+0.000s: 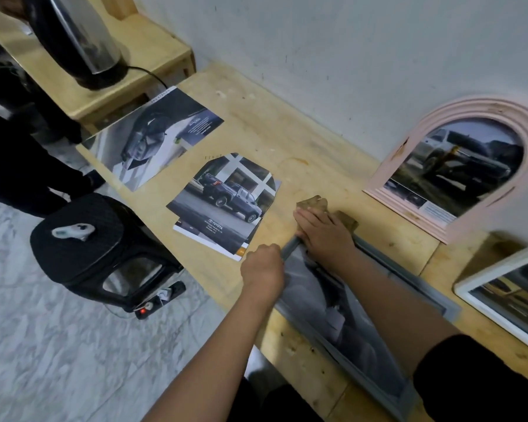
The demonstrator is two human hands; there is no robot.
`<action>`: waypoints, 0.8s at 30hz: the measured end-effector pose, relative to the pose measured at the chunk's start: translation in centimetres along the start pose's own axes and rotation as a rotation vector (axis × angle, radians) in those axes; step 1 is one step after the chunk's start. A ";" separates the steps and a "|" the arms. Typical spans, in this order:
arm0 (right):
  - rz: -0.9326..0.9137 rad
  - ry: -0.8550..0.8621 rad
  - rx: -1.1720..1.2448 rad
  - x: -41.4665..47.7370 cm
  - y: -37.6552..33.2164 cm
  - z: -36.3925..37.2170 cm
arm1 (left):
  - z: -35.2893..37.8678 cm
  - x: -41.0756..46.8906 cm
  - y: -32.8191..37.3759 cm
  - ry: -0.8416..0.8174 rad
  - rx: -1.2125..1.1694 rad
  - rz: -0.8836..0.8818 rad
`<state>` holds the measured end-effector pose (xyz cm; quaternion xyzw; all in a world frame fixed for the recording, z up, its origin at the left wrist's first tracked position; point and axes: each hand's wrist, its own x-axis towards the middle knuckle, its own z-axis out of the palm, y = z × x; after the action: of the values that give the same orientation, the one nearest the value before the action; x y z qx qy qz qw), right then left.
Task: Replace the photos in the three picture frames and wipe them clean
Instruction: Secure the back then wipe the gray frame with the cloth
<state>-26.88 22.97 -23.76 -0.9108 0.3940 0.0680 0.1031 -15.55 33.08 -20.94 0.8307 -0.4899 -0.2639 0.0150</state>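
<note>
A grey rectangular picture frame (421, 287) lies flat on the wooden table (256, 117) in front of me, with a grey photo under its glass. My left hand (264, 269) grips the frame's near left edge. At the frame's far corner my right hand (323, 233) presses a brown cloth (314, 204). A pink arched frame (461, 169) with a truck photo leans on the wall at the right. Part of a white frame (506, 303) shows at the right edge. Loose cut truck photos (223, 202) lie left of my hands.
A larger car print (153, 132) lies at the table's far left end. A steel kettle (80, 41) stands on a raised wooden shelf behind it. A black stool (98, 248) and a power strip (153, 303) are on the marble floor. A dark-clothed person stands at left.
</note>
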 end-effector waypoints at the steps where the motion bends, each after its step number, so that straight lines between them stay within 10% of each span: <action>1: 0.029 0.012 -0.004 0.0 0.2 0.2 | 0.0 0.2 0.0 -0.007 0.011 -0.008; 12: 0.333 0.314 0.469 -2.0 3.1 0.9 | 0.2 0.8 0.1 -0.079 0.155 -0.037; 24: 0.540 0.255 0.547 -6.6 5.2 0.1 | -0.3 0.9 0.1 -0.118 0.165 -0.055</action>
<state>-35.16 24.15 -23.26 -0.7146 0.6324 -0.1280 0.2703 -15.17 32.24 -21.03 0.8253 -0.4870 -0.2714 -0.0898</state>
